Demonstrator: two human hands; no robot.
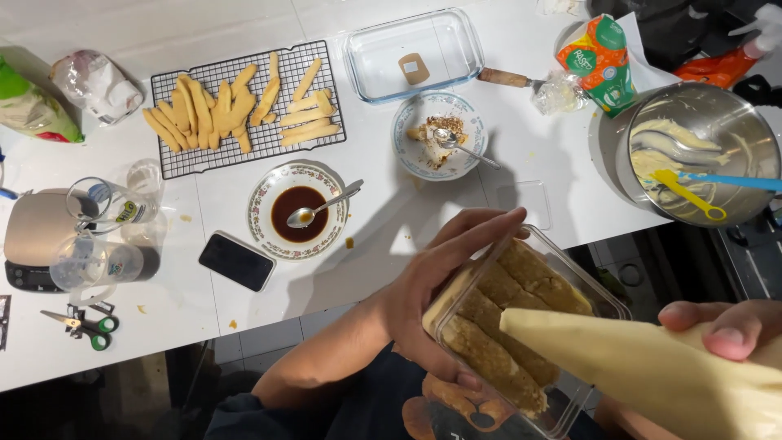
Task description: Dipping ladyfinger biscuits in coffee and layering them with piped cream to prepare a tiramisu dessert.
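Observation:
My left hand (432,285) grips a clear rectangular container (603,297) by its near side, tilting it toward me. Inside lie several soaked biscuit fingers (505,326) in rows. My right hand (721,326) is closed on a cream-filled piping bag (643,371), whose tip points at the container's middle. On the white table, a wire rack (175,159) carries several dry biscuit fingers (236,110). A patterned plate of dark liquid (297,212) with a spoon sits in front of it.
An empty glass dish (411,53) stands at the back, a small plate of crumbs (440,134) with a spoon before it. A steel bowl (705,151) with cream and spatulas is right. A phone (236,261), scale (37,236), measuring cups and scissors (81,326) lie left.

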